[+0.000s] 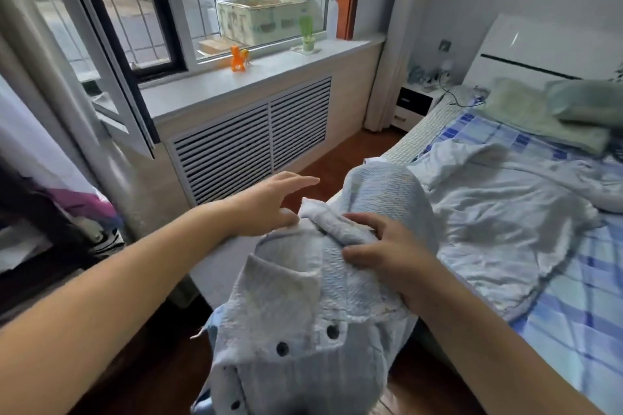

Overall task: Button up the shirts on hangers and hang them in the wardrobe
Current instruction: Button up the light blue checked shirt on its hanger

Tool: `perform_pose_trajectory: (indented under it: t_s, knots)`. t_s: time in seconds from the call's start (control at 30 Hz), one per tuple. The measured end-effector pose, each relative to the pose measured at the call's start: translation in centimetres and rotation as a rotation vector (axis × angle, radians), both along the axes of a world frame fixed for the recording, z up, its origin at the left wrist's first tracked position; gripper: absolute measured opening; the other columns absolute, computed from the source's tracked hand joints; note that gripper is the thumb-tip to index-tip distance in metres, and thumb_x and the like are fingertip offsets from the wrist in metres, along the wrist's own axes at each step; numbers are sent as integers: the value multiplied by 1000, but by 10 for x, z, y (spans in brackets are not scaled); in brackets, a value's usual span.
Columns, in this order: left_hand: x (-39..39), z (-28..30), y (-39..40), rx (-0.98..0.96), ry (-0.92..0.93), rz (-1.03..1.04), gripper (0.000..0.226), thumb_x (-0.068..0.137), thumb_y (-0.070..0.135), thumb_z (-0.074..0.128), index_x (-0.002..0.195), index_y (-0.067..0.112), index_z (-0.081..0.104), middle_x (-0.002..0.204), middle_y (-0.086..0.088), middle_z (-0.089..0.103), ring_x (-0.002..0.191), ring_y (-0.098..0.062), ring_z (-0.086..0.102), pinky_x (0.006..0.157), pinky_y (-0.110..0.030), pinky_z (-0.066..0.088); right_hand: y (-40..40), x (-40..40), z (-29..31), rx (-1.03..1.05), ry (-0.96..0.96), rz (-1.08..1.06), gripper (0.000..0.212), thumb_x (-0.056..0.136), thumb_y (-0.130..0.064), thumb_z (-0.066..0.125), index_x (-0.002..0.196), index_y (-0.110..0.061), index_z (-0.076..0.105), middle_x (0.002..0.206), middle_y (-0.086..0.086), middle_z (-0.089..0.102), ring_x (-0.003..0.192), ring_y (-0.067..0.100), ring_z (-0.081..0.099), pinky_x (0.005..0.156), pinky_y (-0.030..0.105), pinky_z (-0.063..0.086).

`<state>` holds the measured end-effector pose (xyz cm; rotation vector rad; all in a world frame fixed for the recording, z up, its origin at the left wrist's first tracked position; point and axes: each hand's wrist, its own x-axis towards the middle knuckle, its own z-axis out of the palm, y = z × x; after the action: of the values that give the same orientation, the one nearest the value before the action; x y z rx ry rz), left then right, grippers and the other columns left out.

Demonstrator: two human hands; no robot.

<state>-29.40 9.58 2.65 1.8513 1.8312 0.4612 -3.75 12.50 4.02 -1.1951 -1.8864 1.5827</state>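
Three dark buttons (282,349) show on one pale blue shirt (303,330); right hand (387,253) pinches its fabric, left hand (269,202) open, fingertips touching, beside one bed (556,313).

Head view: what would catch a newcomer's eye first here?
The pale blue shirt with dark buttons fills the bottom centre, with the right hand pinching its fabric and the left hand touching it, fingers straight. Behind to the right, another shirt lies crumpled on the checked bed.

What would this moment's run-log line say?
stage: handling shirt | right hand: grips collar fold | left hand: open, touching shirt | buttons: undone | second shirt: on bed | hanger: not visible
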Motion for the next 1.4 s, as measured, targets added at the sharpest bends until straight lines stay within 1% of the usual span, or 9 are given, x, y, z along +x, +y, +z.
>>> perform_pose_trajectory:
  t_s: [0.07, 0.17, 0.3, 0.4, 0.6, 0.83, 0.97, 1.23, 1.4]
  knots:
    - [8, 0, 30, -87, 133, -140, 65, 93, 34, 72, 152, 34, 43, 144, 14, 41, 129, -7, 45, 109, -26, 41, 1, 7, 15, 54, 80, 4, 53, 74, 9, 74, 104, -34, 79, 102, -12, 76, 91, 2, 70, 82, 20, 54]
    - [18, 0, 68, -57, 268, -209, 24, 93, 42, 71, 111, 26, 67, 116, 6, 62, 108, -16, 58, 100, -41, 49, 8, 26, 47, 206, 151, -20, 57, 74, 21, 60, 97, -26, 82, 93, -13, 78, 89, 4, 70, 80, 22, 55]
    - [38, 8, 93, -139, 144, -198, 85, 80, 66, 70, 151, 33, 39, 140, 13, 49, 121, -16, 55, 98, -31, 51, 27, 82, 87, 552, 49, -19, 64, 69, 26, 52, 105, -19, 80, 90, -27, 74, 90, -6, 67, 76, 10, 49]
    - [66, 11, 111, -91, 124, -264, 35, 88, 54, 72, 115, 35, 62, 113, 17, 64, 98, -11, 60, 82, -19, 48, 41, 123, 108, 729, -41, -112, 71, 67, 29, 49, 106, -24, 77, 80, -30, 70, 74, -13, 60, 64, 4, 39]
    - [122, 77, 133, 486, 368, 34, 27, 100, 53, 52, 88, 28, 52, 84, 3, 61, 74, -25, 56, 65, -36, 47, 88, 185, 121, 849, 23, -504, 63, 75, 24, 53, 103, -27, 76, 73, -19, 62, 56, -1, 53, 54, 11, 40]
    - [242, 169, 129, 807, 195, 9, 25, 102, 46, 53, 80, 35, 51, 71, 9, 57, 65, -16, 58, 61, -34, 48, 123, 301, 167, 861, 242, -688, 42, 81, 19, 54, 87, -16, 76, 67, -18, 70, 64, -5, 60, 64, 13, 48]
    - [337, 209, 136, 797, 117, -41, 32, 99, 49, 59, 83, 23, 68, 72, 6, 63, 68, -17, 62, 61, -36, 50, 125, 395, 172, 1015, 109, -843, 41, 80, 19, 52, 88, -17, 70, 95, 3, 60, 90, 11, 58, 74, 1, 39]
    - [543, 305, 145, 651, -201, -308, 40, 89, 37, 77, 67, 9, 60, 49, 4, 40, 38, -4, 34, 41, -23, 28, 84, 606, 202, 1147, 46, -1089, 41, 75, 8, 48, 86, -24, 71, 83, 0, 67, 83, 21, 62, 78, 32, 50]
    - [604, 282, 175, 186, -102, -616, 15, 78, 39, 75, 77, 25, 69, 67, 3, 59, 65, -16, 54, 60, -29, 40, 79, 712, 199, 984, 113, -1334, 35, 74, -1, 47, 76, -29, 69, 80, 0, 67, 80, 20, 61, 72, 34, 47]
